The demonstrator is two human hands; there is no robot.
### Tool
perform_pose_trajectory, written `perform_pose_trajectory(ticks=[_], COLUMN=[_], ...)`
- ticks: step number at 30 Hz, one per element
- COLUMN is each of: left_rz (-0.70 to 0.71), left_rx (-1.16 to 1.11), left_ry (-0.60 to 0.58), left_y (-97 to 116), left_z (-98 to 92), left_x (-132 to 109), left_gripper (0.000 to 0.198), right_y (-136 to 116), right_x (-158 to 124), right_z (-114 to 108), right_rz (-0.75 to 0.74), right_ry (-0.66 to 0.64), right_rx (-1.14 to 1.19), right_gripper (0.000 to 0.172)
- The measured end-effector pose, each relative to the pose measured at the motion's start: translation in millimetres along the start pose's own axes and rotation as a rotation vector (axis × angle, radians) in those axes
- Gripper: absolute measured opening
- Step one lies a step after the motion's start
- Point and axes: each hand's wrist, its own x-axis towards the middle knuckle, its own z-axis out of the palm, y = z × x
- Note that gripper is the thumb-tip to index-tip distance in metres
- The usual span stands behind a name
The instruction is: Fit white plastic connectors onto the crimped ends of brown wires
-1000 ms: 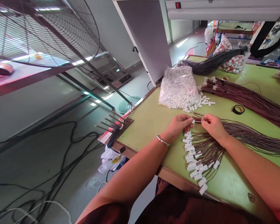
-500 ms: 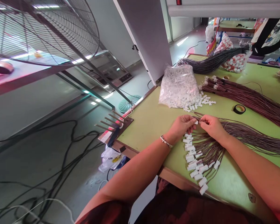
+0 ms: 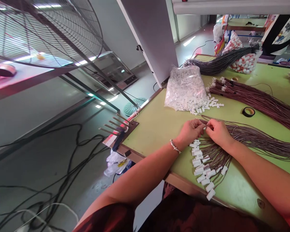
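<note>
My left hand (image 3: 192,130) is closed in a pinch on a small white connector, mostly covered by the fingertips. Right beside it, my right hand (image 3: 216,130) pinches a thin brown wire where it meets the connector. The fingertips of both hands almost touch. Below them a fan of brown wires (image 3: 223,151) lies on the green table (image 3: 154,129), with white connectors (image 3: 197,161) on their ends, several in a row toward the front edge. Brown wires without visible connectors run under and behind my right hand.
A clear bag of white connectors (image 3: 185,88) spills some loose ones behind my hands. A black tape roll (image 3: 248,111) and a brown wire bundle (image 3: 256,100) lie to the right. Black wires (image 3: 217,64) and a bag of red-and-white parts (image 3: 244,64) stand farther back. A peg rack (image 3: 120,127) sits at the left edge.
My fingertips have drawn closer together around the connector, which is now more covered. The rest of the table looks the same, apart from a slight shift of the view.
</note>
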Motion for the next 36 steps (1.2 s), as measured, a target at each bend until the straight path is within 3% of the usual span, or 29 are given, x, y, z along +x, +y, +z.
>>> perform_pose_trajectory(ticks=[5, 8, 10, 11, 14, 15, 19, 24, 31, 36], left_rz=[0.036, 0.102, 0.157, 0.188, 0.305, 0.340, 0.347, 0.370, 0.325, 0.338], left_rx=[0.199, 0.394, 0.494, 0.544, 0.725, 0.796, 1.084, 1.280, 1.148, 0.726], left_ry=[-0.104, -0.301, -0.361, -0.309, 0.049, 0.119, 0.049, 0.015, 0.004, 0.129], left_y=[8, 17, 22, 24, 25, 24, 15, 6, 3, 17], left_z=[-19.9, -35.4, -41.5, -43.0, -42.8, -41.7, -37.5, -40.7, -55.2, -60.3], left_x=[-8, -12, -9, -4, 19, 27, 51, 47, 34, 22], left_gripper=[0.019, 0.016, 0.014, 0.014, 0.021, 0.026, 0.030, 0.035, 0.028, 0.031], right_y=[7, 9, 9, 9, 9, 9, 9, 13, 8, 3], right_x=[4, 7, 9, 9, 9, 9, 7, 8, 6, 4], right_z=[-5, -6, -6, -6, -6, -5, -4, -2, -4, -6], right_rz=[0.071, 0.170, 0.214, 0.229, 0.226, 0.214, 0.201, 0.181, 0.161, 0.148], right_ry=[-0.111, -0.071, -0.022, -0.007, -0.002, -0.004, -0.008, -0.007, -0.004, 0.034], right_rx=[0.297, 0.536, 0.633, 0.654, 0.671, 0.673, 0.657, 0.553, 0.476, 0.454], right_gripper=[0.012, 0.020, 0.024, 0.025, 0.024, 0.023, 0.022, 0.023, 0.028, 0.024])
